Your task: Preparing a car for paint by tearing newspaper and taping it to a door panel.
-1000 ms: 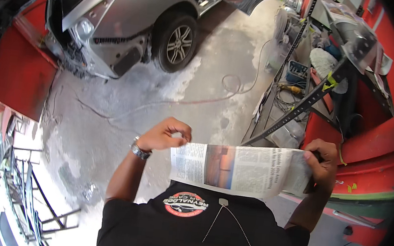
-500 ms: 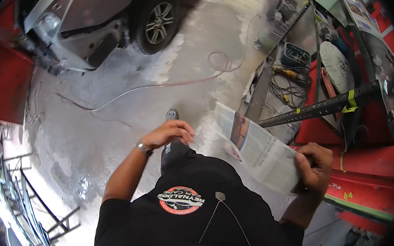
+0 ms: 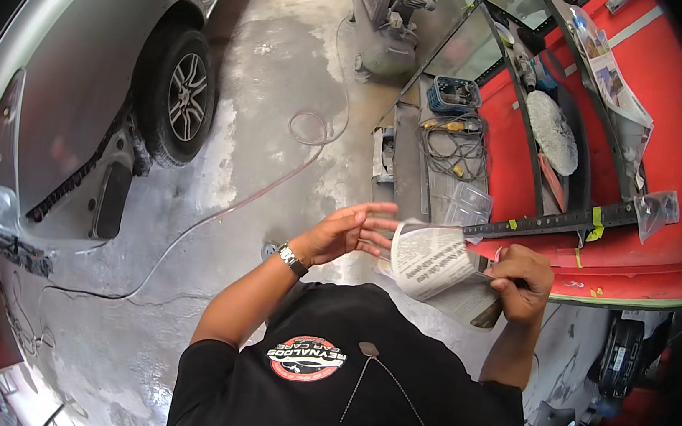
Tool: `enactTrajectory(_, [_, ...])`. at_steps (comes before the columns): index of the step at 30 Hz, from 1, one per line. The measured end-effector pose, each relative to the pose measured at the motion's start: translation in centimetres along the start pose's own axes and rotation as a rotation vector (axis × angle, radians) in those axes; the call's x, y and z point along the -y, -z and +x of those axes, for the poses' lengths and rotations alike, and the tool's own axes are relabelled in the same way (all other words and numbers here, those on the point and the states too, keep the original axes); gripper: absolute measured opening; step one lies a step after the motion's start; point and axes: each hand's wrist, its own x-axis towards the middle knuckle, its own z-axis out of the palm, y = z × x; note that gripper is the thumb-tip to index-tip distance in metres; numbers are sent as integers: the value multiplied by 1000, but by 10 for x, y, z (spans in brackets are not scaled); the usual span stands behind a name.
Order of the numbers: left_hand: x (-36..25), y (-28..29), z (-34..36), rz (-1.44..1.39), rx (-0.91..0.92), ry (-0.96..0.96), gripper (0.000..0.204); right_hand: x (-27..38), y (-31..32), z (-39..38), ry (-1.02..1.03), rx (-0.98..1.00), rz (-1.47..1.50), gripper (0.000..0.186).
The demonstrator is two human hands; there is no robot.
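A sheet of newspaper [image 3: 434, 261] is bent over on itself in front of my chest, its left end curled into a rounded fold. My right hand [image 3: 521, 282] pinches its right edge between thumb and fingers. Just left of the curl, my left hand [image 3: 349, 235] has its fingers stretched and spread toward the paper; whether the fingertips touch it I cannot tell. A metal-banded watch [image 3: 293, 261] is on my left wrist.
A grey car [image 3: 83, 41] with its front wheel [image 3: 188, 97] stands at left. An air hose [image 3: 223, 215] crosses the concrete floor. At right is a black metal rack [image 3: 541, 227] with a fluffy white pad [image 3: 554, 132], coiled cable [image 3: 455, 146] and blue basket [image 3: 453, 95]. A compressor [image 3: 387, 33] stands beyond.
The newspaper was stretched out flat to the left; now it is folded back and curled. My left hand has moved right toward it and spread its fingers. The view has turned.
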Motion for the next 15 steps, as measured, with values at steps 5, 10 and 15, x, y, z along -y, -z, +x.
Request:
enactTrajectory(5, [-36,17,-4,-132,-292,-164,65,-11,-26,-14,-149,-194,198,24])
enactTrajectory(10, [-56,33,6,-139,-441,-293,71,-36,-40,-16,-272,-212,256,20])
enactTrajectory(15, [-84,49,13,56,-760,-469,80,-92,-52,-16,-698,-138,203,8])
